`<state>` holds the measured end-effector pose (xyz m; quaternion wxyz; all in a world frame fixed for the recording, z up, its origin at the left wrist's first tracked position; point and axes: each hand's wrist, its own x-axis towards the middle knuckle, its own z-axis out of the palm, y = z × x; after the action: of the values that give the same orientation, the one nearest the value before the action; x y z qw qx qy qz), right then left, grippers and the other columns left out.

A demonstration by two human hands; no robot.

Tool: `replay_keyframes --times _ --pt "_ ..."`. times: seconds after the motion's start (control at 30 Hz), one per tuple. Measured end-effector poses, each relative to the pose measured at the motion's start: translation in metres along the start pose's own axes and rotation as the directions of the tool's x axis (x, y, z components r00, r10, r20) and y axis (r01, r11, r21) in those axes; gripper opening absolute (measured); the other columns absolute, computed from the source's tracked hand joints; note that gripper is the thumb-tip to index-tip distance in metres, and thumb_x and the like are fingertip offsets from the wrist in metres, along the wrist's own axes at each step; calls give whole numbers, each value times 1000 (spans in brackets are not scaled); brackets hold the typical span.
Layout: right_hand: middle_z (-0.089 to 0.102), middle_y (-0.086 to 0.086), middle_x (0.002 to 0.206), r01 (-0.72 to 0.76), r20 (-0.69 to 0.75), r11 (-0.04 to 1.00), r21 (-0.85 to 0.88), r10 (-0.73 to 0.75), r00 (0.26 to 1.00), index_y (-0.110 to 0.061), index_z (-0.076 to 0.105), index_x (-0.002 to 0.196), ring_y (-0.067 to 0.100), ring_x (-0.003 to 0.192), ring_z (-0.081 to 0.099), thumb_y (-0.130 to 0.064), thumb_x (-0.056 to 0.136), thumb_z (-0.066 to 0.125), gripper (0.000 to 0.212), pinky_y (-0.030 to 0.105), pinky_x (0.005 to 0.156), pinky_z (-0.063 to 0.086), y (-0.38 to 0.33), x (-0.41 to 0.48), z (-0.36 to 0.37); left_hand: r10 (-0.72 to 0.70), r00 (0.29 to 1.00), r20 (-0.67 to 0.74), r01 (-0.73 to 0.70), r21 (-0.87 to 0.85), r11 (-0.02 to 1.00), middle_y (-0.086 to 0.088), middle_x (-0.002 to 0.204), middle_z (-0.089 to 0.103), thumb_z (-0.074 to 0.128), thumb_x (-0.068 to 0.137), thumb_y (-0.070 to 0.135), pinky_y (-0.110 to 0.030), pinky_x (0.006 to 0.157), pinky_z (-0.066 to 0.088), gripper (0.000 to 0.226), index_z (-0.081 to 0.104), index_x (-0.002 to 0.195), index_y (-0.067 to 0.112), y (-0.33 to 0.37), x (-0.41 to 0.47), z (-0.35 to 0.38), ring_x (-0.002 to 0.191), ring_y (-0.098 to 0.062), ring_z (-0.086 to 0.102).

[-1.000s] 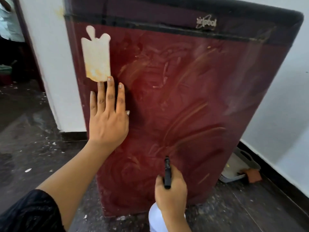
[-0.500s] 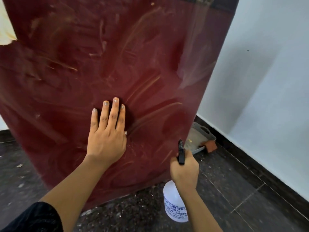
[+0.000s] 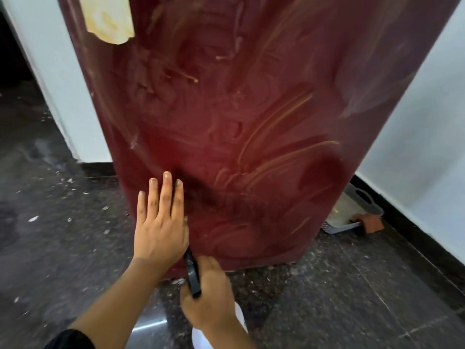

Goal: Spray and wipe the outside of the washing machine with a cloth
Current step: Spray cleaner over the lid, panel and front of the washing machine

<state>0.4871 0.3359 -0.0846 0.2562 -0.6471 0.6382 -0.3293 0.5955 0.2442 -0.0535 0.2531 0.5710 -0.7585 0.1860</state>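
Well, my left hand (image 3: 161,235) lies flat on the maroon front of the washing machine (image 3: 251,122), fingers straight and close together, low down near its left edge, which I take as pressing to rub the panel. I cannot see a cloth under the palm, so I cannot tell whether one is there. My right hand (image 3: 208,298) is curled round the neck of the spray bottle (image 3: 193,278), just below and beside the left wrist. Its black head points up at the panel, kept close, I judge, so I can wet the next patch without reaching. The panel is covered in pale swirled streaks, and a torn sticker scrap (image 3: 108,18) sits at its upper left. To the left the machine's edge gives onto open floor (image 3: 63,235), dark and flecked with debris, so I have room there. The bottom edge is near my hands, leaving little panel below. To the right the white wall (image 3: 415,147) stands near, with a grey tray (image 3: 347,212) wedged in the gap, so that side looks tight.
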Motion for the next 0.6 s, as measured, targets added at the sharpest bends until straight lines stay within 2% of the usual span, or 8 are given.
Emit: replay_keyframes --times 0.13,0.27,0.4,0.5,0.6 --pt "54 6 96 13 87 997 -81 -6 996 -19 43 89 31 82 56 -26 76 52 17 33 60 35 -2 6 35 -35 998 61 36 -14 999 -14 153 1 36 84 28 -56 113 13 69 14 145 6 -27 -14 3 141 -37 5" --pt "61 9 96 -9 57 987 -161 18 998 -13 51 96 31 88 60 -25 78 56 22 33 67 44 9 17 52 -4 994 107 7 -23 1000 -10 153 -4 39 83 27 -52 113 13 72 9 146 7 -36 -12 6 142 -35 6" --pt "64 6 96 -159 -81 980 -117 150 985 -16 53 98 29 90 63 -27 79 58 22 29 67 43 38 20 46 -8 986 166 15 -42 999 -18 155 2 49 80 19 -53 113 15 78 9 145 6 -30 -8 13 141 -39 7" --pt "63 7 98 -325 -243 946 -19 310 919 -16 57 102 32 89 62 -23 80 59 23 31 65 40 71 14 27 -13 986 167 23 -58 998 -22 155 4 54 79 19 -53 113 14 81 10 145 5 -16 -7 20 141 -40 6" --pt "60 8 100 -402 -366 913 66 397 842 -13 61 106 30 79 59 -16 81 60 25 27 63 34 102 9 3 70 986 151 -61 -65 996 -18 155 2 52 81 20 -53 113 15 78 10 145 5 5 -8 31 141 -39 7"
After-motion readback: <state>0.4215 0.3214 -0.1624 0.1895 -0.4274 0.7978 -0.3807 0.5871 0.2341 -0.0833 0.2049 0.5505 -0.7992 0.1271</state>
